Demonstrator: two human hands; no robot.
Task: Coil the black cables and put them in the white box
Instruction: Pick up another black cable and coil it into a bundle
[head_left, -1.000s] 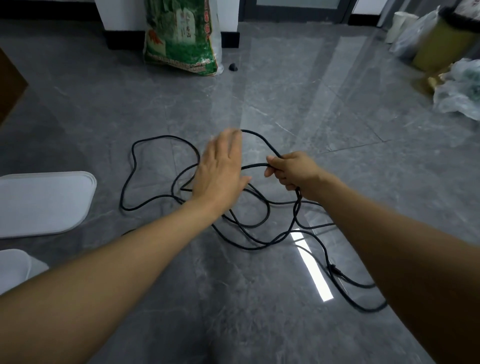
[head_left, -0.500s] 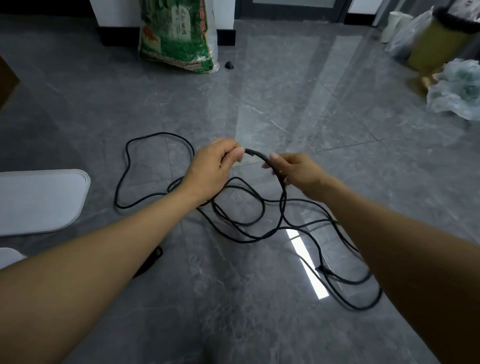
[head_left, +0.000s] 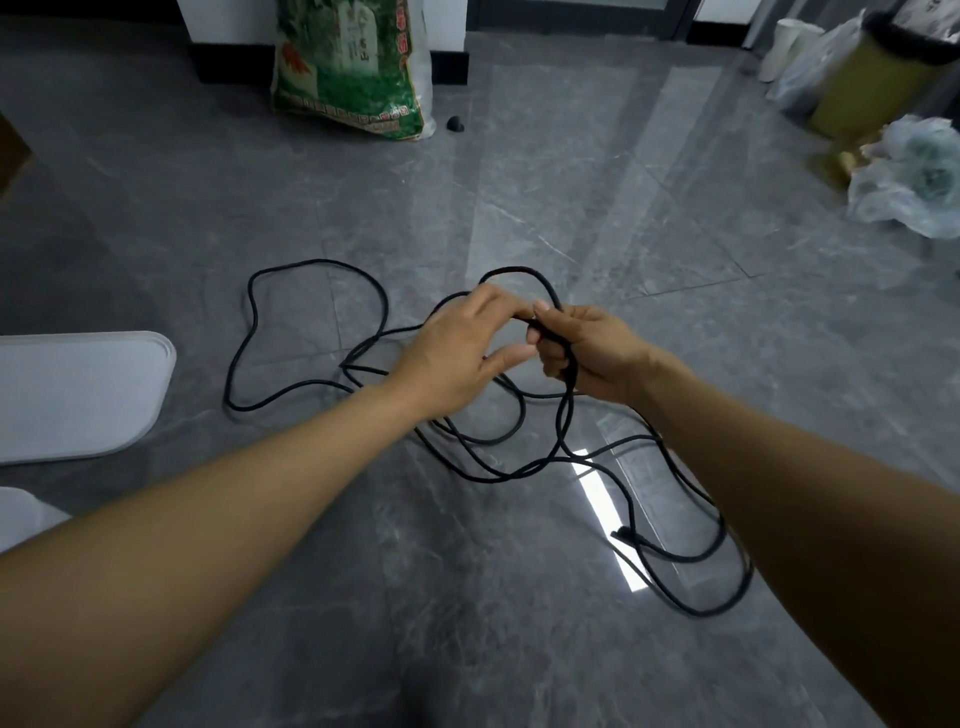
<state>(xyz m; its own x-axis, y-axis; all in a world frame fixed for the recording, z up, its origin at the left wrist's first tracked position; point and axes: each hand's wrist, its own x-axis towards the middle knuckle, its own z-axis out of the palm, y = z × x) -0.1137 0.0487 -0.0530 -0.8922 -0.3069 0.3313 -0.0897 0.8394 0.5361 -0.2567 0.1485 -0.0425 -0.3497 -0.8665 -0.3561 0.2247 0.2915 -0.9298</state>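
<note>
Right hand (head_left: 587, 353): grip clamped on the cable (head_left: 306, 387), fingers curled round a short bunch of it, one small loop arching up at 12 o'clock from the fist. Left hand (head_left: 462, 358): fingertips meet the right hand at the cable, thumb below; it looks like a light pinch on the strand, though the contact itself is partly hidden.

Rest of the cable lies loose on the floor (head_left: 571, 182): one big loop out at 9 o'clock from the hands, several crossing loops directly beneath them, a long run trailing to 5 o'clock, where a small dark tie or plug end (head_left: 626, 535) sits on it.

White lid (head_left: 78, 395) flat on the floor at 9 o'clock, well apart from the cable. A white edge (head_left: 21, 519) at 8 o'clock may be the box; too cropped to say.

Risks, as I judge them:
- Strands cross under the hands. Pulling slack through could cinch a knot.
- Few turns held so far; a slackened right grip would drop them.
- The end at 5 o'clock could snag in a loop as it drags.
- Uneven turns may spring open in the box.
</note>
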